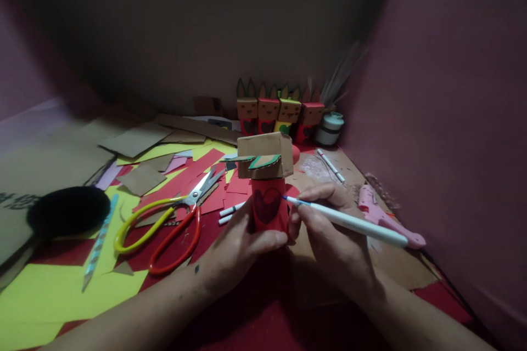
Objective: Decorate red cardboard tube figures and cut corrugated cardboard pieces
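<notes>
In the middle of the head view stands a red paper figure (269,219) with a cardboard box head (263,148). Two green-edged cardboard ears (265,161) stick out from the head toward me. My left hand (242,241) wraps around the figure's lower body, thumb across the front. A dark heart (267,204) is drawn on the red body, its right part less filled. My right hand (329,225) grips a white felt-tip marker (358,222). The marker's blue tip is at the heart's right edge; whether it touches the paper I cannot tell.
Left lie scissors (193,197) with yellow and red handles, a striped pencil (100,241), a black round object (68,211) and paper scraps (181,189). Several finished-looking figures (268,109) stand at the back beside a lidded jar (330,127). A pink glue gun (387,219) and another marker (330,165) lie right.
</notes>
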Tool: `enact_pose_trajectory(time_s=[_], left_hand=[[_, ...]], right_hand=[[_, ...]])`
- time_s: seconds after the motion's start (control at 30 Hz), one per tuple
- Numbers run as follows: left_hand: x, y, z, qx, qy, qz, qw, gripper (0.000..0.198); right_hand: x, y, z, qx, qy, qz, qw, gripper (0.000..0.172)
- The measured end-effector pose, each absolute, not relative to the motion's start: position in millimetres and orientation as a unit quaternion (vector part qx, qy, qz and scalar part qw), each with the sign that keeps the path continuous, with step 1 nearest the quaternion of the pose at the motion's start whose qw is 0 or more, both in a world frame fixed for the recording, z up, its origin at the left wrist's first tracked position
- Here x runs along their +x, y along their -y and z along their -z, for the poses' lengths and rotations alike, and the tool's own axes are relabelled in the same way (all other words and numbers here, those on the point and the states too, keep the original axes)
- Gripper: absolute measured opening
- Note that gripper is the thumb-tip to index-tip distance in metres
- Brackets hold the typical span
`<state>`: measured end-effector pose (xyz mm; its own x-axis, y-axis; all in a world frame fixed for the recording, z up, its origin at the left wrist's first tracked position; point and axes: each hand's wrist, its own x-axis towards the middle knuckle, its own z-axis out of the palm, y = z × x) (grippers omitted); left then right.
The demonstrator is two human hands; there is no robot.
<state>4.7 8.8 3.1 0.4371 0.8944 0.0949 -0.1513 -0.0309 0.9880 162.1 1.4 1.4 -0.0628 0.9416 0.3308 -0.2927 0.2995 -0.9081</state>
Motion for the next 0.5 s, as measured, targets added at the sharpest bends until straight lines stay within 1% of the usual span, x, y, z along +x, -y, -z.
enact_pose_trajectory(time_s=[0.13,0.2,0.3,0.5], left_hand=[[4.1,-9.4,-4.4,0.606,-0.311,-0.416,0.603,0.006],[4.1,-10.3,-7.1,0.617,-0.311,-0.415,0.592,0.004],[3.9,-11.6,-11.1,0.619,-0.316,-0.419,0.584,0.005],[3.8,-12.9,-14.0,0.585,-0.352,-0.433,0.589,0.013]], right_hand=[[163.4,1.4,-1.3,-0.321,0.547,-0.487,0.6,0.006],[163.8,1.4,-2.4,-0.318,0.554,-0.477,0.604,0.008],[164.5,-2.4,-5.5,-0.31,0.564,-0.47,0.605,0.009],[166.6,-17.9,-10.1,-0.281,0.554,-0.511,0.594,0.011]])
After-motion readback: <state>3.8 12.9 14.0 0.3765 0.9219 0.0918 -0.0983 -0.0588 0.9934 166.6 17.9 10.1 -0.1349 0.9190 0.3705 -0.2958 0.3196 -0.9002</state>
